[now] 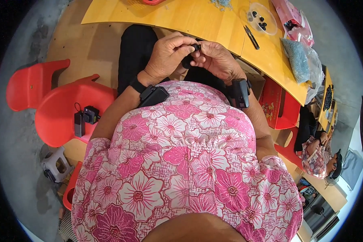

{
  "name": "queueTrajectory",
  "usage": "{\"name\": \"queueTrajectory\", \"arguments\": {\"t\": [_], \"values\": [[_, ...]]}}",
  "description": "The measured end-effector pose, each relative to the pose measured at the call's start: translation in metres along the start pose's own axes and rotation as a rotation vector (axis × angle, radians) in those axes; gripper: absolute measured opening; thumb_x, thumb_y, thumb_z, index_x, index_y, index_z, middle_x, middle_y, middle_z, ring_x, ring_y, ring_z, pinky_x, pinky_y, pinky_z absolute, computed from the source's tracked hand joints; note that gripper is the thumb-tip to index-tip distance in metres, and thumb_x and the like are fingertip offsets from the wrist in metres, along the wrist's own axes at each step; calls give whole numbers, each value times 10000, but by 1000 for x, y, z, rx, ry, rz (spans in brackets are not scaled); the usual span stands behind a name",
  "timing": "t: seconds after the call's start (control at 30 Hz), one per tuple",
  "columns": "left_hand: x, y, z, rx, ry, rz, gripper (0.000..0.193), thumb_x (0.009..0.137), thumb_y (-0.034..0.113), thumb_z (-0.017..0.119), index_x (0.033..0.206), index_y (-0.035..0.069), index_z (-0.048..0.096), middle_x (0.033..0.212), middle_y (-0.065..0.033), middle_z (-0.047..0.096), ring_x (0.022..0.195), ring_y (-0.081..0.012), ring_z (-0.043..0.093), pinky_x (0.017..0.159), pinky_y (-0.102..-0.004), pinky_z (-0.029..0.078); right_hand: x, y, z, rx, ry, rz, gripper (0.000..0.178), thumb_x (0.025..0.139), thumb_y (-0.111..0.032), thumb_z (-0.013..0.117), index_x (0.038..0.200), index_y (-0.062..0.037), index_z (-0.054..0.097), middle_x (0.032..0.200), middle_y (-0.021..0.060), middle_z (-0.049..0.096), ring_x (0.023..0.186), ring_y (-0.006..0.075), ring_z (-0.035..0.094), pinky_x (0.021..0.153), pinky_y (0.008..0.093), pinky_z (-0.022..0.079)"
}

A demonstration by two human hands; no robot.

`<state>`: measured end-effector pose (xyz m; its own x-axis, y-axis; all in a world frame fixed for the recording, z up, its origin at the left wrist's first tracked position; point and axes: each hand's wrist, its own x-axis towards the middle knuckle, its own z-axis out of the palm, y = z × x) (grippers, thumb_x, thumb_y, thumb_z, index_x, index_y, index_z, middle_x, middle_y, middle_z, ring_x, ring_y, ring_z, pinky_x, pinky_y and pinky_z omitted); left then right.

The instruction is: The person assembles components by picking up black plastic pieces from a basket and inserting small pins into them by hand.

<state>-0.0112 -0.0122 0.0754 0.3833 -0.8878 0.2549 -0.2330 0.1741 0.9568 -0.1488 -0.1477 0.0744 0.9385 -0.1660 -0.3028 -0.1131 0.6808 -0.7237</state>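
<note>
Small black part (188,60) mostly hidden, shape unclear; pinched between left hand (168,56) and right hand (218,59), below yellow table (197,20).

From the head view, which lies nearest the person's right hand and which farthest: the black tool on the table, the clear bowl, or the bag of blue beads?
From the right hand:
1. Black tool, just above it on the table.
2. Clear bowl, farther up the table.
3. Bag of blue beads, off to the right.

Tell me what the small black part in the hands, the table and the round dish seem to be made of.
Small black part: matte black, probably plastic or rubber; mostly hidden by both hands.
Table: smooth yellowish wood or laminate, faint sheen, no clear grain.
Round dish: clear plastic, likely; the table shows through it.
</note>
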Motion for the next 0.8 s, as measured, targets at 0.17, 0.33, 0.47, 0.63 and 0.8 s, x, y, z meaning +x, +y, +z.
{"name": "queueTrajectory", "arguments": {"t": [0.17, 0.33, 0.47, 0.63, 0.8], "values": [[1, 4, 1, -19, 15, 15, 144, 823, 34, 593, 950, -2, 651, 839, -46, 597, 743, -109, 581, 662, -220, 470, -1, -3, -1, -16, -14, -7, 300, 858, -288, 629, 925, 4, 603, 773, 23, 585, 656, 102, 540, 800, 361, 513], [2, 5, -1, 6, -13, 47, 152, 804, 23, 596, 945, 8, 653, 840, -55, 597, 752, -125, 589, 668, -230, 472, 1, -11, -7, -110, -87, 19, 286, 849, -267, 643, 954, -4, 607, 767, 18, 597, 663, 101, 561, 793, 355, 523], [2, 4, -2, 58, 11, 78, 150, 791, 26, 603, 932, 12, 653, 816, -61, 591, 734, -141, 588, 661, -241, 471, 0, -10, -4, -84, -69, 29, 291, 847, -266, 646, 968, -5, 606, 790, 29, 618, 675, 102, 576, 790, 349, 523], [0, 3, -3, 96, 14, 72, 143, 787, 43, 611, 920, 17, 655, 774, -58, 578, 698, -150, 573, 628, -256, 463, -3, -7, -2, -57, -35, 64, 300, 858, -268, 632, 985, 1, 596, 850, 53, 635, 672, 106, 574, 775, 333, 523], [-1, -4, 0, 95, 14, 54, 145, 792, 52, 619, 929, 23, 660, 779, -51, 581, 704, -131, 571, 630, -242, 460, -5, -4, -1, -75, -36, 20, 305, 865, -268, 622, 991, 7, 585, 856, 52, 622, 681, 105, 548, 765, 310, 511]]}}
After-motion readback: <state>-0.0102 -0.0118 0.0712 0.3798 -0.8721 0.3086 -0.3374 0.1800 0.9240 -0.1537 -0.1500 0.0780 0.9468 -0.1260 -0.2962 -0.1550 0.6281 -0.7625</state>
